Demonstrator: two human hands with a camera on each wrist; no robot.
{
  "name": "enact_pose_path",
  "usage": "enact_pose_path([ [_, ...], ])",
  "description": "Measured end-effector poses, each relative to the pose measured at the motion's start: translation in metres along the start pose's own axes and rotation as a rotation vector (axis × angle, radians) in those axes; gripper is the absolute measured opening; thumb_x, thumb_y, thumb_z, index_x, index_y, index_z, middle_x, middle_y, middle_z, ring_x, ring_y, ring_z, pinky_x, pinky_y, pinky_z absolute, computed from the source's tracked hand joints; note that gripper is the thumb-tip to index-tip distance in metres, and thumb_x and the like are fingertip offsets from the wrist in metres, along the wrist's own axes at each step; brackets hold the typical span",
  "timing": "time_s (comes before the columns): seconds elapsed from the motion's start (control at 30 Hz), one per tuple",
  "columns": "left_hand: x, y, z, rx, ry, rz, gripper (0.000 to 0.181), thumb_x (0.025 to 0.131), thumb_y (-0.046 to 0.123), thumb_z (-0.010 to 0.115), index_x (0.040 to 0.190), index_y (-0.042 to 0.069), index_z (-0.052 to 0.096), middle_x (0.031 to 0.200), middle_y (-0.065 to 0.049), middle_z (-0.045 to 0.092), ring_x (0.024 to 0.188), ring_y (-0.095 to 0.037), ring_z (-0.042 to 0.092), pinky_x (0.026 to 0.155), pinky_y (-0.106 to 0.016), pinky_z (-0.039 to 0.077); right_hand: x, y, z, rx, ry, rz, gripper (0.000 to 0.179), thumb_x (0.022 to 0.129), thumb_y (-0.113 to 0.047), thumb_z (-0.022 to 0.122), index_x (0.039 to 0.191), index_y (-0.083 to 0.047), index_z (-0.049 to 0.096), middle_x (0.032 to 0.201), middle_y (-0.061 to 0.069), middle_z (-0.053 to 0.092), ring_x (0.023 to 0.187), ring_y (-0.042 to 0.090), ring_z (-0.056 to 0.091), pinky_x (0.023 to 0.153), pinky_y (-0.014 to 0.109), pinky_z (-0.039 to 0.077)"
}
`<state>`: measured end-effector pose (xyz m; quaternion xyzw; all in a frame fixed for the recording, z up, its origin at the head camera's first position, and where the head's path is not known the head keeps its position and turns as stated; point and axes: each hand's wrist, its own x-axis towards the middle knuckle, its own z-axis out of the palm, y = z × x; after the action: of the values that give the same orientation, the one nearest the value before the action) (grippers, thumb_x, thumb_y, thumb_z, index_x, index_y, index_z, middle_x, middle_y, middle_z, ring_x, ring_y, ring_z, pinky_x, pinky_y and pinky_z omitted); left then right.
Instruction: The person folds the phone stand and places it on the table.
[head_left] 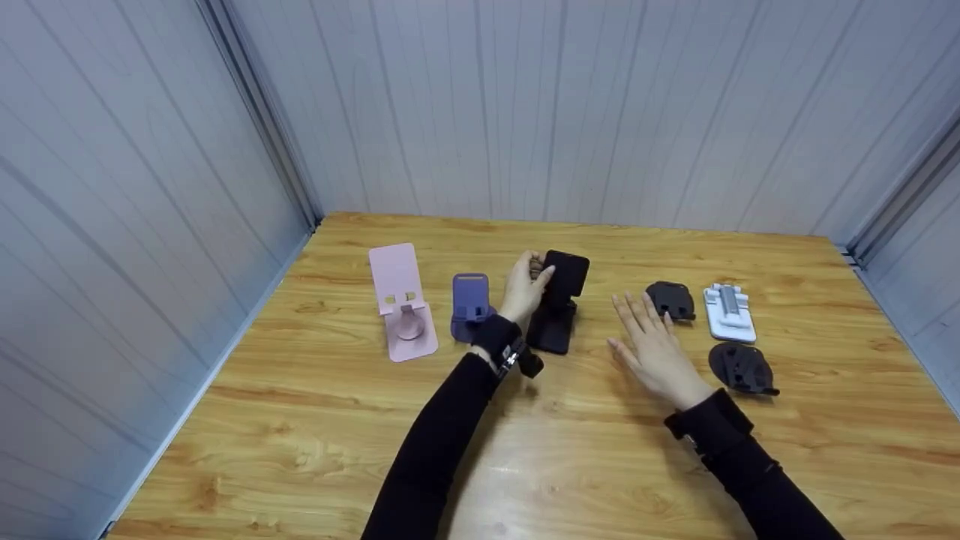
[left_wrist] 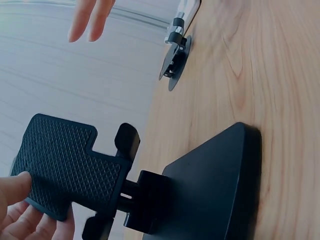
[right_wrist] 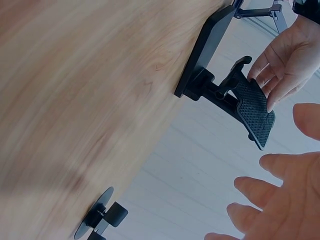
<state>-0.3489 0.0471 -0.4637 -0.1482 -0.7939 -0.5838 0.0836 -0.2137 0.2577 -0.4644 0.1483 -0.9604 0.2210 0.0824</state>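
My left hand (head_left: 525,286) pinches the upper plate of a black phone stand (head_left: 566,277) by its left edge, thumb on the textured front and fingers behind. The stand's thick rectangular base (left_wrist: 210,185) rests on the table, and its plate is raised and tilted on a hinged arm. My right hand (head_left: 660,360) hovers over the table to the right of it, fingers spread and holding nothing. In the head view its fingertips overlap the edge of a small folded black phone stand (head_left: 671,301).
Left of the hands stand a pink phone stand (head_left: 396,274), unfolded, and a purple phone stand (head_left: 470,292). A folded white phone stand (head_left: 730,315) and a round-based black phone stand (head_left: 742,367) lie at the right. Corrugated panels (head_left: 525,112) enclose the wooden table.
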Motion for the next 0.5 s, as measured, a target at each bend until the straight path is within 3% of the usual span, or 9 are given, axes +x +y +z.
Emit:
enact_pose_path([
  [0.23,-0.001,0.002,0.000,-0.056,-0.027,0.008,0.011,0.100,-0.001,0.070,0.105,-0.009,0.064,0.103,-0.022,0.071,0.098,-0.032,0.072,0.088,-0.026,0.060,0.001,0.002,0.001,0.006,-0.006,0.005,0.065,0.111,-0.021,0.056,0.164,0.004,0.029,0.169,0.032,0.024,0.157,0.055,0.014,0.123,0.077,0.012],
  [0.5,-0.003,0.014,-0.002,-0.157,-0.038,-0.005,0.009,0.100,-0.001,0.071,0.100,-0.007,0.064,0.091,-0.011,0.070,0.083,-0.010,0.066,0.082,-0.021,0.058,0.004,0.006,0.004,0.041,-0.025,0.014,0.065,0.112,-0.021,0.054,0.161,0.012,0.028,0.166,0.037,0.026,0.156,0.058,0.015,0.123,0.075,0.015],
])
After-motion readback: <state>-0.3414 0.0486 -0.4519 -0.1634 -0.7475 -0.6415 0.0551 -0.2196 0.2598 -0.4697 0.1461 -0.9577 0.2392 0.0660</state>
